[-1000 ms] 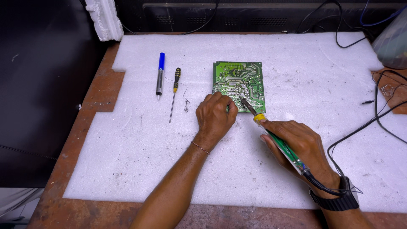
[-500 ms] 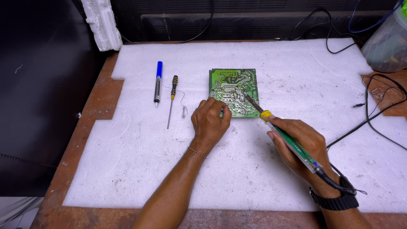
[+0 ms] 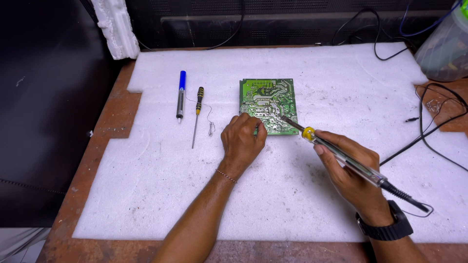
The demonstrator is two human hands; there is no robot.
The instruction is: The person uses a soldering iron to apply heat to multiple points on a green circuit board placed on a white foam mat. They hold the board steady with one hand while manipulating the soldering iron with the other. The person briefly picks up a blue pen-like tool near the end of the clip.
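A green circuit board (image 3: 268,100) lies solder side up on a white foam sheet (image 3: 292,195). My left hand (image 3: 242,140) rests at the board's near left corner with its fingertips curled against the edge; whether it pinches something is hidden. My right hand (image 3: 348,168) grips a soldering iron (image 3: 341,156) with a clear handle and a yellow collar. The iron's metal tip touches the near part of the board, right beside my left fingertips. A black watch sits on my right wrist.
Left of the board lie a blue and silver desoldering pump (image 3: 181,95), a thin screwdriver (image 3: 197,114) with a black and yellow handle, and a loop of wire (image 3: 210,122). Black cables (image 3: 429,126) trail at the right. A translucent container (image 3: 446,46) stands at the far right corner.
My view has shifted slightly. The iron's tip has stayed on the board near my left fingertips, and both hands have held almost still.
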